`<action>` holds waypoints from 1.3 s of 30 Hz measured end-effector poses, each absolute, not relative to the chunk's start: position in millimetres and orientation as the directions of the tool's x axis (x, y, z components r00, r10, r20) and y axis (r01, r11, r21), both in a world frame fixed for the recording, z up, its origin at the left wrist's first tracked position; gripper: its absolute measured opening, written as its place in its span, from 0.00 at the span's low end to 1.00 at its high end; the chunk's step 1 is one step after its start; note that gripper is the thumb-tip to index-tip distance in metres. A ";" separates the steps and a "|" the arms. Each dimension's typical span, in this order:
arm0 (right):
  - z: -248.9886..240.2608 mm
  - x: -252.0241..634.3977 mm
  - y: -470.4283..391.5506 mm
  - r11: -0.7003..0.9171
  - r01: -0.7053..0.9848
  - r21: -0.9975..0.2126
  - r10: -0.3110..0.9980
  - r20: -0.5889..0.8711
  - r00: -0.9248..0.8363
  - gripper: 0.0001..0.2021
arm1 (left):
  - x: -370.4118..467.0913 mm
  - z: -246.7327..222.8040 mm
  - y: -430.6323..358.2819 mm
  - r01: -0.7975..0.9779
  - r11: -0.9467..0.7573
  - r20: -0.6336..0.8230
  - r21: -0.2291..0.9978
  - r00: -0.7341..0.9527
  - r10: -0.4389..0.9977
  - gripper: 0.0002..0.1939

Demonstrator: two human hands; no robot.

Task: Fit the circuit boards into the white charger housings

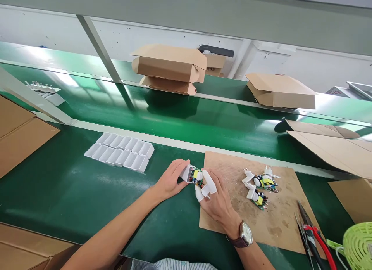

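Note:
My left hand grips a white plastic housing between thumb and fingers. My right hand, with white covers on thumb and forefinger, holds a small circuit board that carries yellow and white parts; its left end is at the housing's mouth. A white plug piece shows between the right fingertips. To the right, several boards with white plug parts lie on a brown cardboard sheet. Two rows of open white housings stand at the left on the green table.
Red-and-black pliers, tweezers and a lime-green round object are at the lower right. Cardboard boxes rest on the back ledge. Open cardboard stands at the left, beside a sloping metal post. A green belt crosses behind.

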State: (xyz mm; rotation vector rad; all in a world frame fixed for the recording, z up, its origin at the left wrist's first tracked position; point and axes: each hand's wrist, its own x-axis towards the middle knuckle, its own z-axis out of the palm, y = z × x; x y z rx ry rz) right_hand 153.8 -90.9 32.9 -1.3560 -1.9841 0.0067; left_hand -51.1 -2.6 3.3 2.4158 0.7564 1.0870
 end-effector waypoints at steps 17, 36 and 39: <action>30.6 154.2 -92.2 0.416 0.845 -0.336 0.829 0.522 -0.200 0.36 | -49.2 0.3 -3.8 0.319 -0.776 0.540 0.544 0.574 0.615 0.35; 30.2 155.2 -91.6 0.420 0.807 -0.415 0.848 0.496 -0.186 0.36 | -47.0 -1.2 -6.7 0.352 -0.728 0.464 0.588 0.591 0.660 0.35; 33.8 159.4 -91.2 0.446 0.748 -0.490 0.854 0.482 -0.194 0.34 | -47.6 -4.2 -7.8 0.291 -0.660 0.360 0.692 0.654 0.666 0.36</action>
